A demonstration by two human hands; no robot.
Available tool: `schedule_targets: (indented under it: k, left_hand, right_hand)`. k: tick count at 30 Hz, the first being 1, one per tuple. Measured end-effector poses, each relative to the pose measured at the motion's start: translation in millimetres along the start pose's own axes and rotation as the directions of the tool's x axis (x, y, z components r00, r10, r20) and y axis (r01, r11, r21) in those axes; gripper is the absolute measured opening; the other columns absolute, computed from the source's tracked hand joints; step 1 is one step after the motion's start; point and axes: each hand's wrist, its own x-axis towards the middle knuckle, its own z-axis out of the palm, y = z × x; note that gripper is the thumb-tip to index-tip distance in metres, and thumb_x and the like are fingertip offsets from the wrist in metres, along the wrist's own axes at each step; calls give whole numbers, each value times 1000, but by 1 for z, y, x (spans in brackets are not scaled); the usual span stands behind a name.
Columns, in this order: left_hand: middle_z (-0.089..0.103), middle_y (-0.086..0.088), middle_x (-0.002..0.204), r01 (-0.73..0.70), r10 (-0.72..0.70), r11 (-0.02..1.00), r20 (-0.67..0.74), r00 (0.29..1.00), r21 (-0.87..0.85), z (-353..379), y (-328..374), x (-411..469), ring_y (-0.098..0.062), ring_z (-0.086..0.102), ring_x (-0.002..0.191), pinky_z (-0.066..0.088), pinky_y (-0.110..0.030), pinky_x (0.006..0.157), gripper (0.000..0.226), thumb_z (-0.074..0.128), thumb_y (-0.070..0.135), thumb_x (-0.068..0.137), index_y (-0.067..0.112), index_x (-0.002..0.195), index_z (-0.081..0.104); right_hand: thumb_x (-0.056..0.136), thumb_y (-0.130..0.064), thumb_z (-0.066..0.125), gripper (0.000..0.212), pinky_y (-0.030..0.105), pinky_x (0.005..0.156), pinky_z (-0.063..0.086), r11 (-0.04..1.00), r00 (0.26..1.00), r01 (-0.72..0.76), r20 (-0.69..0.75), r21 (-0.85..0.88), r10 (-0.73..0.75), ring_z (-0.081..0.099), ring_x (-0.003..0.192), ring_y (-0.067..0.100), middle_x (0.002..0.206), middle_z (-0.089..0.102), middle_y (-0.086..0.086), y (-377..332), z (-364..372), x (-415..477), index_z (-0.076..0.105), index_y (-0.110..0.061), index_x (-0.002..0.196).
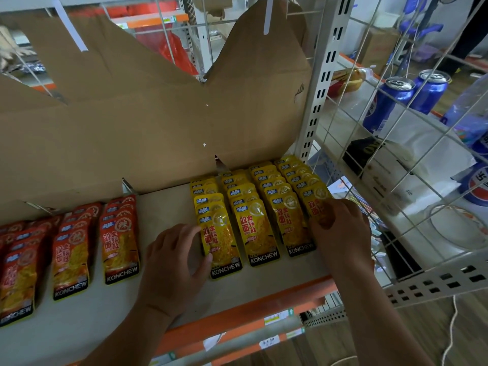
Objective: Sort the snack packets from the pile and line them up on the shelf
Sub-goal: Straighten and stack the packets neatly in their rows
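Yellow snack packets (254, 228) lie in several overlapping rows on the right half of the shelf (163, 207). Red snack packets (120, 247) lie in similar rows on the left half. My left hand (174, 260) rests on the shelf with its thumb and fingers touching the left edge of the front packet of the leftmost yellow row (221, 239). My right hand (340, 231) lies over the front packet of the rightmost yellow row (315, 204), fingers curled onto it. Between the red and yellow groups the shelf board shows bare.
Torn cardboard (158, 114) stands along the back of the shelf. A white slotted upright (320, 83) and wire mesh (396, 154) bound the right side; blue cans (388, 101) stand beyond it. An orange rail (237, 318) with price tags edges the shelf front.
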Motion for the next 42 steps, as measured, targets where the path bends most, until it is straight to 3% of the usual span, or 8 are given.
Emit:
schedule_targets:
  k: [13, 18, 23, 26, 31, 37, 42]
  left_hand:
    - [61, -3, 125, 15, -15, 1000, -29, 999, 6, 1, 1, -1, -30, 57, 117, 48, -47, 94, 55, 57, 50, 86, 17, 130, 61]
    - [62, -4, 124, 38, -39, 999, -20, 999, -20, 1, -3, -4, -31, 57, 116, 48, -47, 96, 56, 56, 51, 87, 16, 131, 61]
    - [62, -4, 123, 57, -57, 998, -13, 998, -27, -1, -1, -4, -29, 57, 114, 46, -45, 97, 56, 56, 52, 88, 16, 130, 61]
    - [62, -3, 124, 62, -62, 998, -5, 998, -27, -1, -1, -4, -29, 57, 115, 47, -46, 96, 56, 55, 53, 88, 16, 130, 61]
    - [62, -2, 123, 57, -57, 998, 7, 998, -25, 0, -2, -3, -30, 58, 113, 49, -49, 93, 56, 56, 52, 87, 16, 130, 60]
    - [64, -2, 121, 52, -52, 999, 3, 999, -12, 2, -2, -1, -30, 59, 112, 48, -47, 92, 54, 57, 51, 85, 17, 127, 63]
    - [63, -1, 121, 39, -39, 999, -2, 999, -14, 1, -1, -1, -30, 59, 113, 48, -47, 93, 52, 57, 50, 86, 18, 127, 62]
  right_hand:
    - [84, -41, 71, 54, 50, 106, 39, 1000, 1000, 18, -9, 19, -18, 45, 126, 33, 137, 54, 5, 0, 1, -2, 59, -21, 132]
    - [84, -36, 75, 49, 52, 107, 36, 990, 986, 142, -91, -18, -143, 41, 128, 35, 139, 55, 9, -1, 2, -7, 66, -16, 128]
    - [80, -46, 66, 44, 44, 95, 38, 964, 951, 258, -157, -62, -265, 53, 107, 37, 116, 65, 9, -5, 6, -12, 72, -16, 112]
    - [81, -40, 71, 34, 44, 90, 42, 941, 930, 328, -149, -81, -337, 55, 98, 35, 110, 66, 7, -11, 13, -17, 74, -17, 106]
    - [83, -40, 72, 36, 42, 93, 40, 950, 945, 300, -107, -89, -309, 53, 106, 36, 117, 64, 7, -9, 15, -13, 73, -19, 112]
    - [81, -41, 78, 54, 45, 105, 35, 989, 992, 123, -16, -79, -124, 40, 126, 33, 136, 53, 7, -1, 1, 3, 64, -22, 130]
    - [82, -36, 76, 51, 44, 105, 35, 993, 995, 95, -38, -64, -97, 41, 125, 32, 133, 54, 8, 0, 3, 4, 63, -22, 130]
